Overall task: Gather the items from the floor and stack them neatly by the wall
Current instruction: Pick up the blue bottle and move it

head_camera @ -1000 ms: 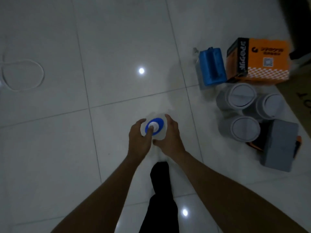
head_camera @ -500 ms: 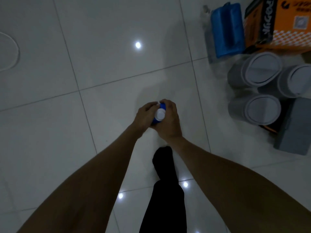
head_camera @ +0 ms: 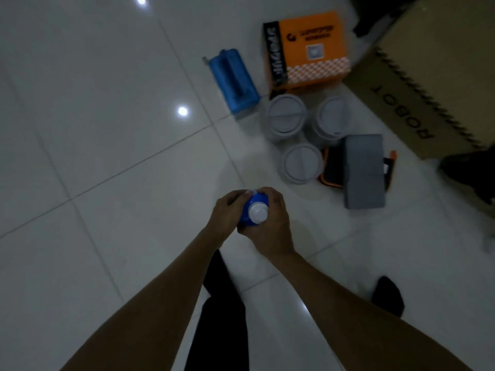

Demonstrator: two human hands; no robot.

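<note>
A container with a blue top and white cap (head_camera: 255, 213) is held above the white tiled floor between both my hands. My left hand (head_camera: 227, 212) grips its left side and my right hand (head_camera: 272, 224) wraps its right side; the body below is hidden. Ahead and to the right sit the gathered items: three grey lidded canisters (head_camera: 301, 163), a blue jug lying on its side (head_camera: 234, 80), an orange box (head_camera: 308, 53) and a grey box (head_camera: 364, 171) resting on a black-and-orange item (head_camera: 330, 171).
A large cardboard box printed ROBOT (head_camera: 431, 73) stands at the right beyond the pile. A dark shoe-like shape (head_camera: 471, 172) lies at the far right edge. My dark-trousered leg (head_camera: 219, 317) and a foot (head_camera: 388, 295) are below. Open tiled floor (head_camera: 93, 129) spreads to the left.
Both hands still hold the blue-topped container. The view has swung and moved toward the pile, so the canisters, boxes and cardboard box now sit closer and more central.
</note>
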